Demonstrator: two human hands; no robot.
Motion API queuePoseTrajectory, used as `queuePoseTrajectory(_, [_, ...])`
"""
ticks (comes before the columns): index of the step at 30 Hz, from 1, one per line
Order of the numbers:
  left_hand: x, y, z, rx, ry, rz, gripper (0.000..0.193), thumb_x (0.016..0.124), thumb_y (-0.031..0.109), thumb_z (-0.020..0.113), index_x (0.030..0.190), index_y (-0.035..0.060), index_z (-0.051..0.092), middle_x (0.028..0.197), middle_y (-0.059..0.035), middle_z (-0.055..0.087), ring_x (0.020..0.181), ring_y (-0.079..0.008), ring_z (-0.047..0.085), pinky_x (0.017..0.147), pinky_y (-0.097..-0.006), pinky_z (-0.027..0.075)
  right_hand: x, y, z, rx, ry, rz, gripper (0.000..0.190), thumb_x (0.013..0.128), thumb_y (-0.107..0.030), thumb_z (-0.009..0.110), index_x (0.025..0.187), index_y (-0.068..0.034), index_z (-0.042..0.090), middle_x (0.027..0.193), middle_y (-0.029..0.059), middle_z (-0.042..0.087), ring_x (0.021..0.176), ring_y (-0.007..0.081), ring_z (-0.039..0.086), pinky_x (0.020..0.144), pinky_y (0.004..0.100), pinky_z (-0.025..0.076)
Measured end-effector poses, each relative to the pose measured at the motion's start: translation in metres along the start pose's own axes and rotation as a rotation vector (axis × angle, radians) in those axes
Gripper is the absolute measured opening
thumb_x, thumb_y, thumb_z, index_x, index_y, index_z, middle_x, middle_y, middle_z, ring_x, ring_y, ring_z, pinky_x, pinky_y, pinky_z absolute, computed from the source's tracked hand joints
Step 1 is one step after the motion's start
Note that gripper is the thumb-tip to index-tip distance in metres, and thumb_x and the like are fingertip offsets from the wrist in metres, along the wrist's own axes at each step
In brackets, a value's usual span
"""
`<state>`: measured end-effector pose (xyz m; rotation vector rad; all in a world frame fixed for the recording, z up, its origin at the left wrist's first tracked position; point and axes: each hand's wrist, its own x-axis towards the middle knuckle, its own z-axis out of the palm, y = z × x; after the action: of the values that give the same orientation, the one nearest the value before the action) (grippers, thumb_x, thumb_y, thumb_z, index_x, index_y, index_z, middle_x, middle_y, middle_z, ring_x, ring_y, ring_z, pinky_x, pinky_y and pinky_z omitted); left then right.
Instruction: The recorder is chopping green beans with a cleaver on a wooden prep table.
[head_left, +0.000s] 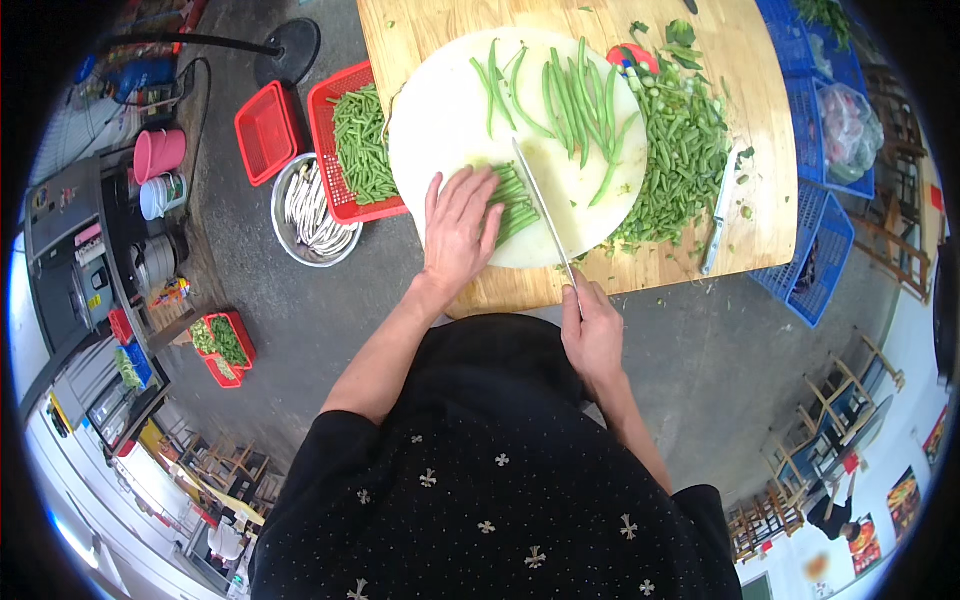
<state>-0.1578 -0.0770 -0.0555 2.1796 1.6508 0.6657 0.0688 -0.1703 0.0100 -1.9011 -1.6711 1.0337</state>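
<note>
My left hand (461, 229) lies with its fingers over a bundle of green beans (517, 201) on a round white cutting board (442, 97). In my right hand (594, 330) is the handle of a knife. Its long blade (541, 196) stands just right of the bundle, seen nearly edge-on; whether it touches the board I cannot tell. Long whole green beans (574, 105) are spread over the far part of the board. Against the board's right side rests a heap of cut green bean pieces (675, 157) on the wooden table (761, 120).
A second knife (721, 214) lies at the table's right. Left of the board are a red basket of beans (364, 142), an empty red basket (266, 135) and a metal bowl of pale long pods (315, 214). Blue crates (814, 255) stand right; a person (832, 514) is far off.
</note>
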Motion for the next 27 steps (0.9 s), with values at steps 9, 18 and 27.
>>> queuePoseTrajectory(9, [-0.004,0.0,0.013,0.277,-0.296,0.029,0.099,0.103,0.053,0.063,0.166,-0.0133,0.024,0.174,-0.0316,0.027,0.162,-0.0434,0.029,0.132,-0.0608,0.016,0.006,-0.005,-0.003,-0.027,-0.016,-0.028,0.032,0.108,-0.015,0.06,0.135,0.0,0.071,0.096,0.0215,0.071,0.083,0.042,0.072,0.074,0.0495,0.057])
queuePoseTrajectory(18, [-0.008,-0.001,0.02,0.286,-0.294,0.018,0.094,0.104,0.046,0.064,0.167,-0.0115,0.024,0.174,-0.0297,0.028,0.162,-0.0417,0.028,0.132,-0.0609,0.016,0.008,-0.002,-0.005,-0.061,-0.082,-0.073,0.034,0.107,-0.015,0.061,0.137,-0.001,0.069,0.096,0.021,0.072,0.082,0.042,0.072,0.073,0.0502,0.059])
queuePoseTrajectory(27, [-0.004,0.006,0.011,0.322,-0.286,0.008,0.087,0.104,0.044,0.065,0.167,-0.0054,0.03,0.173,-0.0263,0.031,0.161,-0.0407,0.031,0.13,-0.0652,0.016,0.008,0.003,-0.004,-0.038,-0.061,-0.088,0.032,0.108,-0.015,0.06,0.136,-0.002,0.07,0.095,0.0211,0.071,0.081,0.0424,0.072,0.072,0.0506,0.058])
